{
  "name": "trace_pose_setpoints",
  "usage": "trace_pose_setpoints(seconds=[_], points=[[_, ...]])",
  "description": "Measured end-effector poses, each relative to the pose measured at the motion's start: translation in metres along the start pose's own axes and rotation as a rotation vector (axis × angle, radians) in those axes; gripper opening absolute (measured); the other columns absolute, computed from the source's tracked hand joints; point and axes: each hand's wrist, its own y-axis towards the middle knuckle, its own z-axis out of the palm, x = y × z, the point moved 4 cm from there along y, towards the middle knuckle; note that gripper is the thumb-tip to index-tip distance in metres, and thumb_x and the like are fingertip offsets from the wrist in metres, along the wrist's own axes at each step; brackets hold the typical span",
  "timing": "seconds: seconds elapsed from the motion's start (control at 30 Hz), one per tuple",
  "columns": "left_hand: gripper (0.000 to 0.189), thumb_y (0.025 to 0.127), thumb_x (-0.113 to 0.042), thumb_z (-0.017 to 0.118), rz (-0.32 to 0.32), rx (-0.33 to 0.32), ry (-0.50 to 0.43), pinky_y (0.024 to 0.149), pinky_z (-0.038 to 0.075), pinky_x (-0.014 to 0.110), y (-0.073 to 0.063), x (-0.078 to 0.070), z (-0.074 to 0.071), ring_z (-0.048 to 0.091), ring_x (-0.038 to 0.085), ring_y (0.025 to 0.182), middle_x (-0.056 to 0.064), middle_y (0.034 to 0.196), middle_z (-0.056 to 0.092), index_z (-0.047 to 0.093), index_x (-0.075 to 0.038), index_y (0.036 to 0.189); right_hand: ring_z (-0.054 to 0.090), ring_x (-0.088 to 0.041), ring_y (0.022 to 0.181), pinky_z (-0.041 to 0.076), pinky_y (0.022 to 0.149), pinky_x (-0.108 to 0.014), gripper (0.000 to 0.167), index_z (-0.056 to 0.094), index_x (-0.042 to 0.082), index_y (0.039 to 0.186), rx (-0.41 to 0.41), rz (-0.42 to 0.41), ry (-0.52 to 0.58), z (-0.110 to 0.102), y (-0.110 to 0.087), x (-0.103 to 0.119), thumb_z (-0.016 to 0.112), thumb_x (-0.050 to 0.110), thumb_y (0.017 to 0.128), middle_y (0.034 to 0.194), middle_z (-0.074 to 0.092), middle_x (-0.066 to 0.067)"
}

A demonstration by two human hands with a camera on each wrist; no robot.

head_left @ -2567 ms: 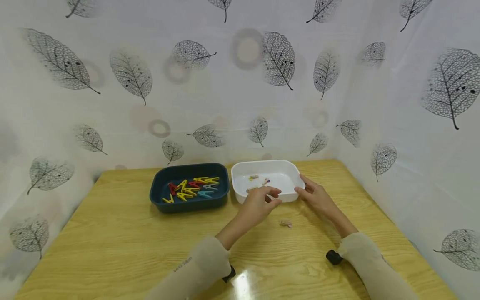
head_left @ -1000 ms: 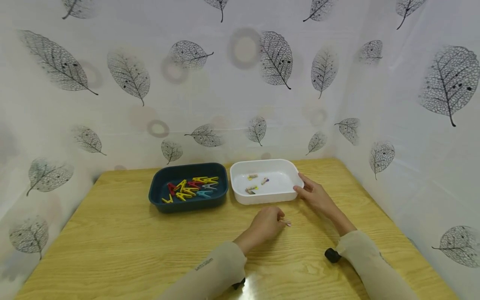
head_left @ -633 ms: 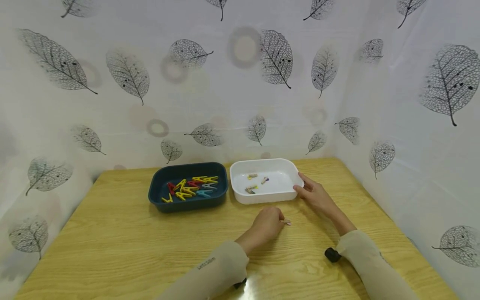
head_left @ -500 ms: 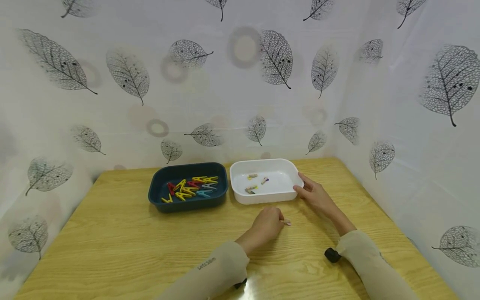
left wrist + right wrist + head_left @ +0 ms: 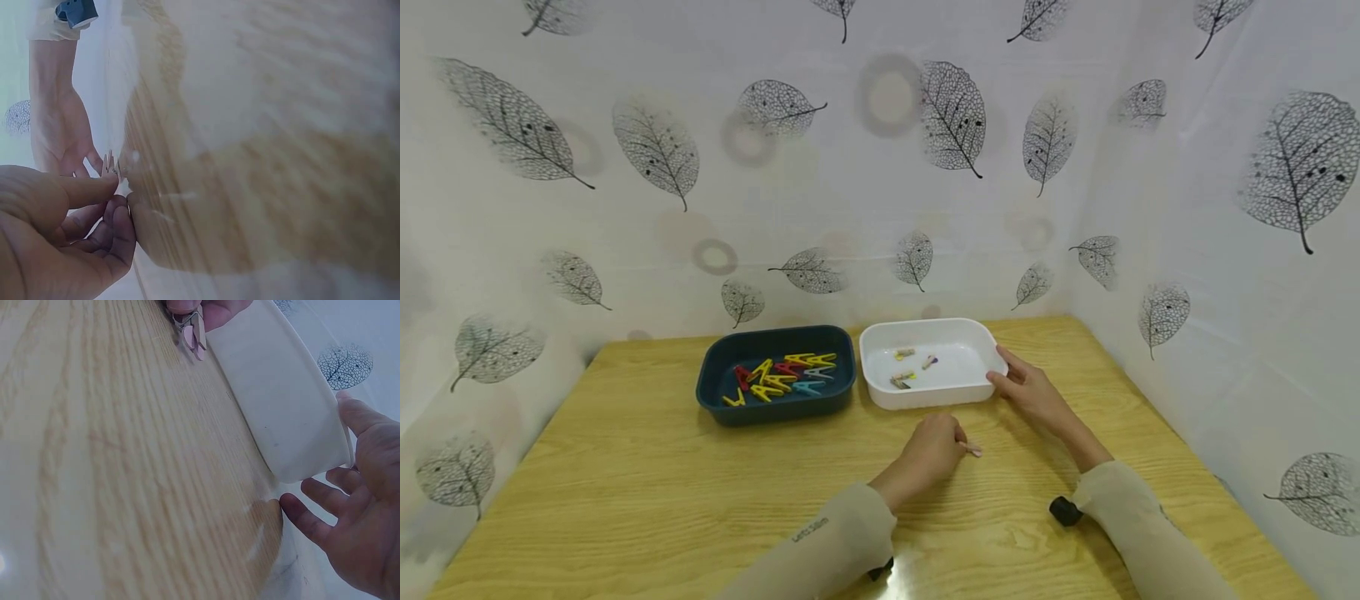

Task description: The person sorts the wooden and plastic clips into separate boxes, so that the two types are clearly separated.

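Observation:
My left hand [image 5: 928,450] is low over the wooden table, its thumb and fingers pinching a small wooden clothespin [image 5: 195,334]. The clothespin's pinkish end sticks out to the right of the fingers. At the right corner of the white plastic tray [image 5: 940,398], my right hand [image 5: 1037,398] grips the rim, with the thumb on one side and fingers on the other. Inside that tray lie several small wooden clothespins [image 5: 906,354] with coloured decorations. The left hand is just in front of the tray, apart from it.
A dark blue tray [image 5: 775,410] stands left of the white one, holding several yellow, red, blue and grey plastic clothespins [image 5: 778,381]. The wooden table [image 5: 647,483] meets a leaf-patterned curtain [image 5: 820,192] at the back and sides.
My left hand has come down from above the white tray's front edge to the table and taken hold of the clothespin there. The right hand has stayed on the tray.

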Motion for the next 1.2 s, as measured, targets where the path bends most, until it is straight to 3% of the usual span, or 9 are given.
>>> trace_pose_setpoints(seconds=[0.27, 0.43, 0.6, 0.93, 1.2], points=[[0.010, 0.091, -0.011, 0.080, -0.017, 0.009, -0.077, 0.067, 0.052, 0.024, -0.004, 0.003, -0.003, 0.060, 0.009, 0.073, -0.001, 0.081, 0.071, 0.079, -0.004, 0.083, 0.035, -0.042, 0.147, 0.042, 0.100, -0.014, 0.075, 0.021, 0.000, 0.163, -0.005, 0.001, -0.039, -0.001, 0.000, 0.001, 0.061, 0.028, 0.107, 0.165, 0.024, -0.026], [0.010, 0.091, -0.013, 0.080, -0.014, -0.007, -0.108, 0.075, 0.054, 0.026, -0.005, 0.006, -0.008, 0.064, 0.011, 0.081, 0.001, 0.087, 0.074, 0.081, -0.004, 0.087, 0.034, -0.041, 0.148, 0.042, 0.102, -0.017, 0.075, 0.021, 0.000, 0.163, -0.007, 0.012, -0.028, 0.000, -0.001, 0.002, 0.061, 0.028, 0.106, 0.165, 0.024, -0.025], [0.006, 0.092, -0.004, 0.075, -0.018, -0.023, -0.145, 0.079, 0.056, 0.027, -0.007, 0.007, -0.016, 0.067, 0.013, 0.086, 0.002, 0.089, 0.076, 0.081, -0.003, 0.092, 0.033, -0.040, 0.149, 0.041, 0.104, -0.018, 0.075, 0.021, 0.001, 0.163, -0.003, 0.013, -0.015, 0.000, -0.001, 0.003, 0.061, 0.028, 0.106, 0.166, 0.023, -0.024], [0.006, 0.093, -0.004, 0.075, -0.050, -0.075, -0.228, 0.074, 0.055, 0.026, -0.015, 0.016, -0.039, 0.065, 0.007, 0.082, 0.000, 0.089, 0.076, 0.081, -0.005, 0.093, 0.036, -0.042, 0.146, 0.047, 0.092, -0.012, 0.075, 0.021, 0.000, 0.163, -0.006, 0.007, -0.018, 0.000, 0.000, 0.000, 0.061, 0.027, 0.106, 0.165, 0.024, -0.027], [0.005, 0.093, -0.004, 0.076, -0.055, -0.115, -0.262, 0.067, 0.052, 0.024, -0.019, 0.025, -0.056, 0.060, 0.006, 0.075, 0.001, 0.088, 0.076, 0.081, -0.003, 0.094, 0.036, -0.044, 0.146, 0.045, 0.092, -0.011, 0.074, 0.020, -0.002, 0.163, -0.005, 0.005, -0.025, 0.000, -0.001, 0.004, 0.061, 0.023, 0.106, 0.165, 0.023, -0.028]])
